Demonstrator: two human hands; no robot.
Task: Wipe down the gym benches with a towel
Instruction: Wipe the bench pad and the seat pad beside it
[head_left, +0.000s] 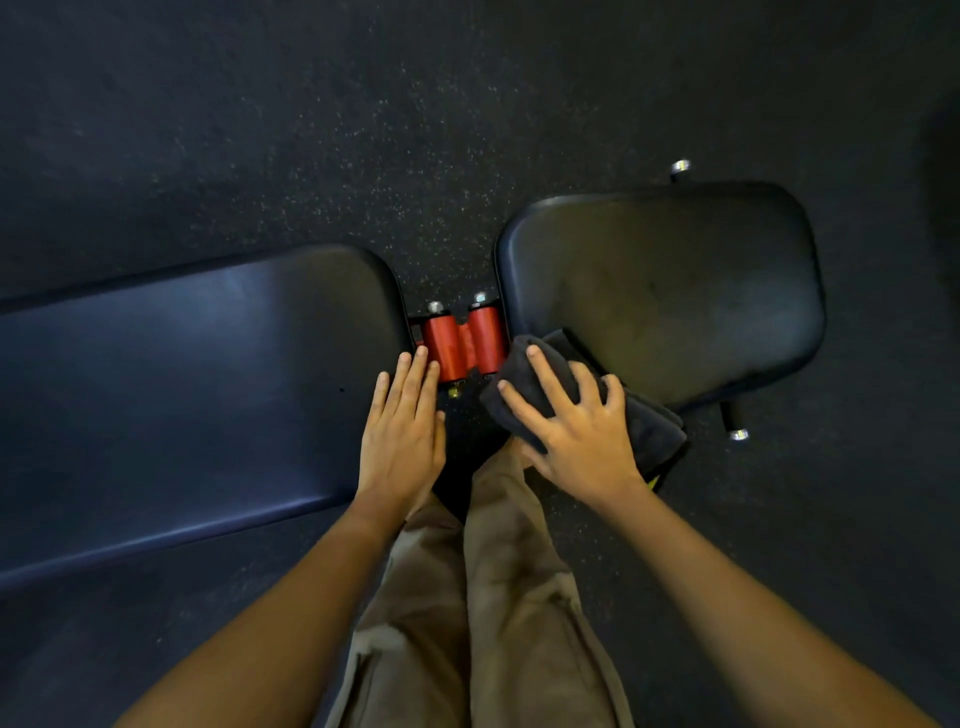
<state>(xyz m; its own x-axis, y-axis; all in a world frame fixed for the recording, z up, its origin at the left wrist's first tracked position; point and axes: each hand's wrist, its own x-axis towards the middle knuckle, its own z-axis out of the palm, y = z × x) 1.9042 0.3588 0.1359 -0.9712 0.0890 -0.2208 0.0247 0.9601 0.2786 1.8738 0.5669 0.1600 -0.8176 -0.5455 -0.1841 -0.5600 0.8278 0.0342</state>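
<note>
Wiping is judged under way: the folded dark grey cloth towel (652, 431) is pressed onto the near corner of the short black vinyl seat pad (675, 291), whose dull surface beyond the right hand (576, 421) looks unwiped. The long dark-blue vinyl back pad (182, 374) cannot be judged. The right hand's fingers are spread flat over the towel; the left hand (402, 431), fingers straight and together, is laid empty on the back pad's end.
</note>
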